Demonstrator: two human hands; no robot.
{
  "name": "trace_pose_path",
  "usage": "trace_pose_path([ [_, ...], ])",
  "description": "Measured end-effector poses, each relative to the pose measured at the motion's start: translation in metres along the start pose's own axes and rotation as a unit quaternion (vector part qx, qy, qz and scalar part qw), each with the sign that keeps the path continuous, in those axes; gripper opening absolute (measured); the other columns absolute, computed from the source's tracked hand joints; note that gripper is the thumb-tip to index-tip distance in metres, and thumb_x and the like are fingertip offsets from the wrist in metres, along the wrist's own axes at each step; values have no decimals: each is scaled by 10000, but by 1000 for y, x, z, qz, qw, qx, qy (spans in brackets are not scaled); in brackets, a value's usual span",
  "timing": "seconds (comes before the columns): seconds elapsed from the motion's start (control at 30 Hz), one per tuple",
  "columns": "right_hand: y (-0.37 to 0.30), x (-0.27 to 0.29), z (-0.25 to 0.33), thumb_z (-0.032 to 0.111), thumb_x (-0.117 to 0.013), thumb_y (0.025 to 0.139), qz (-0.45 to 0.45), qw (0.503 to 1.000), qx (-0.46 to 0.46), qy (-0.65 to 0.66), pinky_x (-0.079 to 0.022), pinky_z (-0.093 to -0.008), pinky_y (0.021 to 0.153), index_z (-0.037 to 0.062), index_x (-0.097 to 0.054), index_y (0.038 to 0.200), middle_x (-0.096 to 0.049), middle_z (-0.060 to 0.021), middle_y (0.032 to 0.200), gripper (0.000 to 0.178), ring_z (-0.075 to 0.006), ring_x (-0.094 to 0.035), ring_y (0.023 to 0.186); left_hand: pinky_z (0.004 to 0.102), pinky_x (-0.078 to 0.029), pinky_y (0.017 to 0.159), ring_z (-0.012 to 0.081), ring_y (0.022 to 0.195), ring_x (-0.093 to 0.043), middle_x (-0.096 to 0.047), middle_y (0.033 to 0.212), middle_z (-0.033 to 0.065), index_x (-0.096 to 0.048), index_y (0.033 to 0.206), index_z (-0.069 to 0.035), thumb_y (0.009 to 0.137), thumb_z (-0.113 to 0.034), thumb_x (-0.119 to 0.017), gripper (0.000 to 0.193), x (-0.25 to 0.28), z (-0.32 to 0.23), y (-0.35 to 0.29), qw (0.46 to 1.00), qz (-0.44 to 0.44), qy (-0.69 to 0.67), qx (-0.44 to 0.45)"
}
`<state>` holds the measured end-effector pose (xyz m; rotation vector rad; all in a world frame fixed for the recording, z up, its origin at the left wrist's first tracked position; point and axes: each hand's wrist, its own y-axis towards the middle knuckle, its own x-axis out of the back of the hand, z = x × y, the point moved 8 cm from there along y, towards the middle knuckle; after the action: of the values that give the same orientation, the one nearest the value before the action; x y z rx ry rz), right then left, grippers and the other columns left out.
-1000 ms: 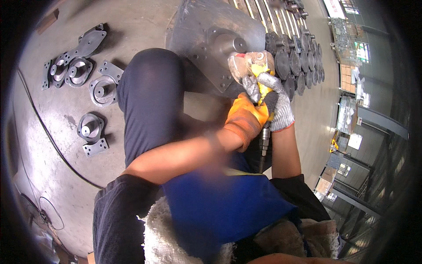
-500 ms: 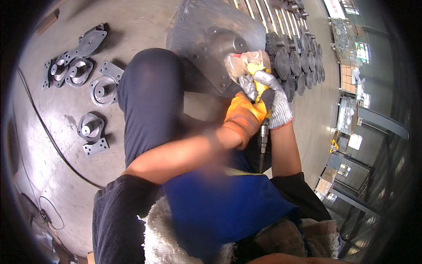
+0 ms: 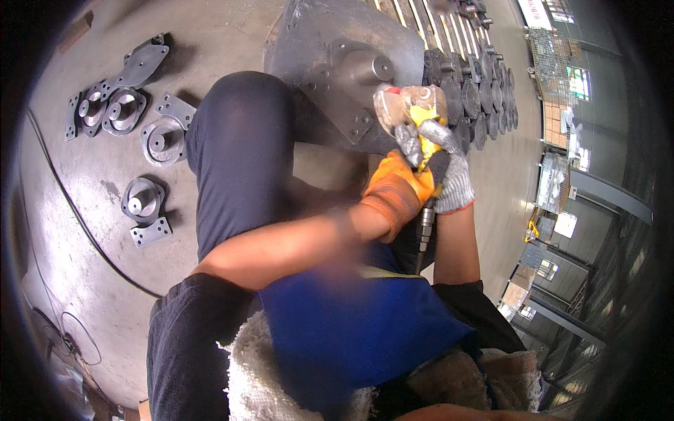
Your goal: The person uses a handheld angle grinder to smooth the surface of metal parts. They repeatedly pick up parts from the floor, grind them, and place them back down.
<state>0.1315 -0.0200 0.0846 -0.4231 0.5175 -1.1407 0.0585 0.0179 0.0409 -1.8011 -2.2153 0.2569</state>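
Observation:
Both my gloved hands are closed around a yellow air-powered grinder (image 3: 423, 116) with a worn, dusty head. My left hand (image 3: 399, 186), in an orange glove, wraps the lower handle, near the metal hose fitting (image 3: 424, 226). My right hand (image 3: 455, 165), in a grey-white knitted glove, grips it higher up, close behind the head. Just beyond the head is a dark metal flange part (image 3: 359, 63) with a round boss (image 3: 382, 69). It lies on a large dark steel block (image 3: 298, 42). In this view the head overlaps the part's lower right edge; contact cannot be made out.
Several similar flange parts (image 3: 163, 140) lie on the concrete floor at left, beside a black hose (image 3: 67, 193). Rows of dark flange parts (image 3: 470, 98) stand on slats at right. My bent knee (image 3: 249, 105) is left of the block.
The grinder and both hands have shifted slightly right and toward me, farther from the boss. Both hands keep their grip.

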Motion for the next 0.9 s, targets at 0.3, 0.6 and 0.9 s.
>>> trace_pose_path([
  [0.3,8,-8,3,195,-663,842,-38,999,5,-32,-546,-263,650,-6,-580,1164,-660,-164,981,389,-237,-667,758,459,-521,849,456,953,-646,-660,977,319,-566,1043,100,817,-519,-650,665,28,-11,-7,998,-13,-60,23],
  [0.6,17,-11,-4,183,-657,841,10,999,-37,-7,-494,-246,573,-18,-586,1131,-645,-140,856,360,-177,-598,631,455,-529,835,446,950,-649,-661,984,312,-574,1032,83,821,-415,-642,545,15,-4,5,999,-47,7,-25],
  [0.9,-35,11,14,223,-654,848,30,999,6,14,-517,-243,543,-58,-560,1067,-617,-122,839,368,-143,-588,596,461,-502,894,449,1042,-612,-672,1057,266,-635,1116,-3,808,-584,-671,658,28,-47,-25,982,84,-155,-62],
])
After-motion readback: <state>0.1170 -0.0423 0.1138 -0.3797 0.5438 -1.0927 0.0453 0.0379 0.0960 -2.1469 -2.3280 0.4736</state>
